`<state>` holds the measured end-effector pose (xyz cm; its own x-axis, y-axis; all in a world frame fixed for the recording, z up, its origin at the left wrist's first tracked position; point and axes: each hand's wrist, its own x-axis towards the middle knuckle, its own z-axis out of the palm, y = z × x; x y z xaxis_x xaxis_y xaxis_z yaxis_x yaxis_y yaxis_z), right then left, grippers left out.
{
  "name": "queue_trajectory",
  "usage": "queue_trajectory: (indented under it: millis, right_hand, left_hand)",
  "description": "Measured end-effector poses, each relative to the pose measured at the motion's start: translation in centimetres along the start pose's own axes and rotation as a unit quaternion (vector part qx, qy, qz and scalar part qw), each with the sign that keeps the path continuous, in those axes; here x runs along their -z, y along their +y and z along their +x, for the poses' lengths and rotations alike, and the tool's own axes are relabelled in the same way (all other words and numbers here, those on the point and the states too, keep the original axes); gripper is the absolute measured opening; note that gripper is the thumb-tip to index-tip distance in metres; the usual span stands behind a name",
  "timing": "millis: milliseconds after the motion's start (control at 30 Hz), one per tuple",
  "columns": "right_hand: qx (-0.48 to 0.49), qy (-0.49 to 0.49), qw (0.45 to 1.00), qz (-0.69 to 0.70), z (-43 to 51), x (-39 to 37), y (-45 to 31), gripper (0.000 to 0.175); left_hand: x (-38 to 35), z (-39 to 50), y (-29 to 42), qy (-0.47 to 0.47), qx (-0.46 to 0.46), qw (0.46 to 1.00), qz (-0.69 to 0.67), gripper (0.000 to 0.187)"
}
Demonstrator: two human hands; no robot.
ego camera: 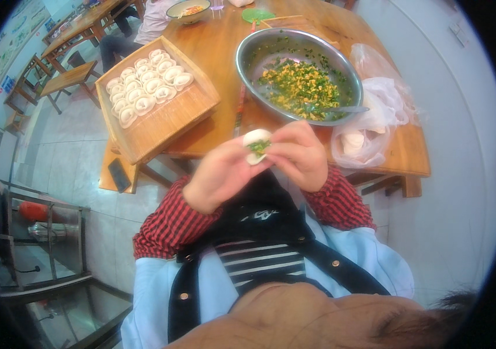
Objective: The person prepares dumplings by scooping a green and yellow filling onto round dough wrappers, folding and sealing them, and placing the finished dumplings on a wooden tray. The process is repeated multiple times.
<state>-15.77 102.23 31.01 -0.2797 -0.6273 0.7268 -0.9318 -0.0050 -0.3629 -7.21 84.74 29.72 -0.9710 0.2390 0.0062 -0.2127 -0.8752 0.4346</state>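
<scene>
Between my two hands is a round dough wrapper (255,136) with green and yellow filling (258,147) at its middle. My left hand (226,168) cradles it from below and the left. The fingertips of my right hand (302,155) pinch its right edge. Beyond my hands stands a large steel bowl (244,74) of chopped greens and yellow bits, with a metal utensil (346,109) lying across its near rim. On the left, a wooden tray (173,120) carries several rows of folded dumplings (147,83).
Plastic bags (381,104) holding pale wrappers (352,143) lie at the table's right edge. A bowl of food (189,11) and a green lid-like item (257,15) sit farther back. A phone (119,174) rests on a bench at left. A seated person (152,24) is beyond the tray.
</scene>
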Motion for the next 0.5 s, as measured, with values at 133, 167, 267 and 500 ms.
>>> queue_trajectory:
  millis: [133,167,267,500]
  right_hand:
    - [-0.015,0.017,0.999,0.023,-0.2,-0.7,-0.1,0.017]
    - [-0.018,0.021,0.999,0.030,-0.2,-0.9,-0.1,0.016]
    - [-0.034,0.034,0.998,0.039,-0.3,-1.3,-0.3,0.015]
    - [-0.091,0.058,0.992,0.060,-0.4,-2.4,-0.8,0.014]
  left_hand:
    - [0.2,-0.2,-0.4,0.037,-0.008,0.999,0.018,0.036]
    - [0.3,-0.3,-0.6,0.039,-0.022,0.998,0.050,0.036]
    - [0.5,-0.4,-1.2,0.061,-0.058,0.990,0.111,0.035]
    - [0.7,-0.6,-2.1,0.104,-0.087,0.971,0.197,0.029]
